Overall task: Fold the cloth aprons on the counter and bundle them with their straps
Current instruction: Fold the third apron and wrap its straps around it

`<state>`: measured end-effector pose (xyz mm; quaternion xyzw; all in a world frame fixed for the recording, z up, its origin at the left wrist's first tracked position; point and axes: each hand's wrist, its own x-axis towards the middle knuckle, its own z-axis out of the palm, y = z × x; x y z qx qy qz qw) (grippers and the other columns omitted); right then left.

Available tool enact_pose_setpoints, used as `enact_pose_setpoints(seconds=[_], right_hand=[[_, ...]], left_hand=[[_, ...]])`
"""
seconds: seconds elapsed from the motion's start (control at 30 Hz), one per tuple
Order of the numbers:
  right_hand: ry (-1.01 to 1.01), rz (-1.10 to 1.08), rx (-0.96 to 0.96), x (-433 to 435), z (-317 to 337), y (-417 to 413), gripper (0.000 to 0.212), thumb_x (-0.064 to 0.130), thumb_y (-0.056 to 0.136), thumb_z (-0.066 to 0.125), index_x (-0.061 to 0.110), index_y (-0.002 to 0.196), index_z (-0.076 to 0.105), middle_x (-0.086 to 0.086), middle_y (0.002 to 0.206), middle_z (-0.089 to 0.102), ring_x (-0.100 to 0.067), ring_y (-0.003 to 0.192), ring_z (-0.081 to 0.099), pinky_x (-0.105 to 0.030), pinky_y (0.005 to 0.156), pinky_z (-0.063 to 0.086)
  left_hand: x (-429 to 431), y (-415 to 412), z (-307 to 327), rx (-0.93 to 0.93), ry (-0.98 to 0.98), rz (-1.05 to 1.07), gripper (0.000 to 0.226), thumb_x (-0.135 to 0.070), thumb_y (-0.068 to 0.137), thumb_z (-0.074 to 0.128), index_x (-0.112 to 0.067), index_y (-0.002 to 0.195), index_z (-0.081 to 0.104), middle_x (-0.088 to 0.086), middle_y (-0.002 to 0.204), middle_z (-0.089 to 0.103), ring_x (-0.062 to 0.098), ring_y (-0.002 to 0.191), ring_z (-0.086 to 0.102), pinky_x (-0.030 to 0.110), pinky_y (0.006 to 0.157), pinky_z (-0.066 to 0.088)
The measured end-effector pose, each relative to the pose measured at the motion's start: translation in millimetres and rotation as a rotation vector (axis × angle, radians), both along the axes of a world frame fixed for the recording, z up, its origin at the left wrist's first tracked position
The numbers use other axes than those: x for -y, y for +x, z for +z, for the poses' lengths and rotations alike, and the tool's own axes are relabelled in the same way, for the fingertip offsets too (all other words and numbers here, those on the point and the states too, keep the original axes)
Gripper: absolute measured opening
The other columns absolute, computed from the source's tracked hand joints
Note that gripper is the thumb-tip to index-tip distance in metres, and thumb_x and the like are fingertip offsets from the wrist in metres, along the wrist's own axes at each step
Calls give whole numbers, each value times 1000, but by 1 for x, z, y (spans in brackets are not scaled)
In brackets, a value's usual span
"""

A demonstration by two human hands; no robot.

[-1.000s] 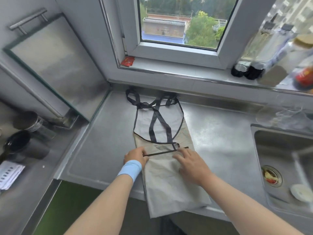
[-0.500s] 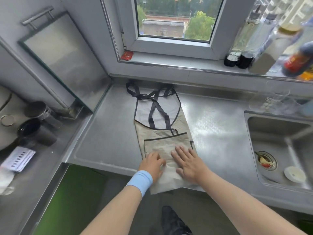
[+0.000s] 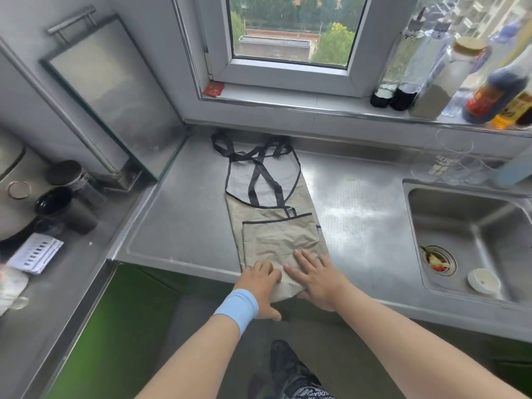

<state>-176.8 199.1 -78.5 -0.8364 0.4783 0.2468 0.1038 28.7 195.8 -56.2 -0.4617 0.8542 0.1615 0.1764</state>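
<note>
A beige apron [image 3: 276,240] with black trim lies lengthwise on the steel counter [image 3: 178,226], bib toward the window. Its black straps [image 3: 259,174] cross over the bib and loop against the back wall. A pocket outline shows on the lower half. The hem hangs slightly over the counter's front edge. My left hand [image 3: 260,282], with a blue wristband, holds the hem's left corner, fingers curled on top and thumb below. My right hand [image 3: 315,276] presses flat on the lower right part, fingers spread.
A sink [image 3: 466,243] with a drain strainer and a white lid sits to the right. Bottles [image 3: 449,79] line the window sill. Clear glasses [image 3: 452,159] stand behind the sink. Dark cups [image 3: 69,191] and a card lie on the left counter. A steel board [image 3: 109,90] leans against the wall.
Both hands have slid down the apron from the pocket's top edge to the hem at the counter's front edge. Less cloth hangs over the edge now.
</note>
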Motion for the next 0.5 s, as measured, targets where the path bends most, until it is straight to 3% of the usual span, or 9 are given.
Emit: enact_pose_setpoints(seconds=[0.1,0.2,0.3,0.4,0.5], right_hand=[[43,-29,4,3,16,5,69,61,95,7,32,158,-1,-11,164,-12,-32,152,-7,-52,120,12],[81,-92,122,11,40,7,59,58,97,28,29,149,29,-6,159,24,-31,146,26,-46,109,34],[146,-190,85,25,62,3,60,47,84,57,26,138,45,-1,132,55,-28,120,56,-40,91,51],[182,-246,46,48,90,5,18,16,81,54,14,96,63,-4,95,65,-28,92,65,-34,73,56],[377,-399,123,72,121,4,5,21,76,61,18,79,64,0,80,64,-22,76,62,-23,55,46]], left_hand=[[-3,-3,0,34,-24,36,68,-27,72,76,-19,128,37,6,128,39,28,117,40,38,99,41],[3,-8,17,-25,42,163,43,-5,83,57,-17,124,49,7,126,50,29,115,48,37,94,45],[26,-2,41,-61,157,238,33,-6,91,44,-17,118,59,11,120,62,33,108,59,34,89,47],[52,14,74,-102,300,286,36,-12,91,47,-21,124,60,6,121,61,28,110,59,28,90,45],[77,30,99,-169,460,360,11,-19,86,57,-22,95,63,5,89,57,23,76,53,23,64,46]])
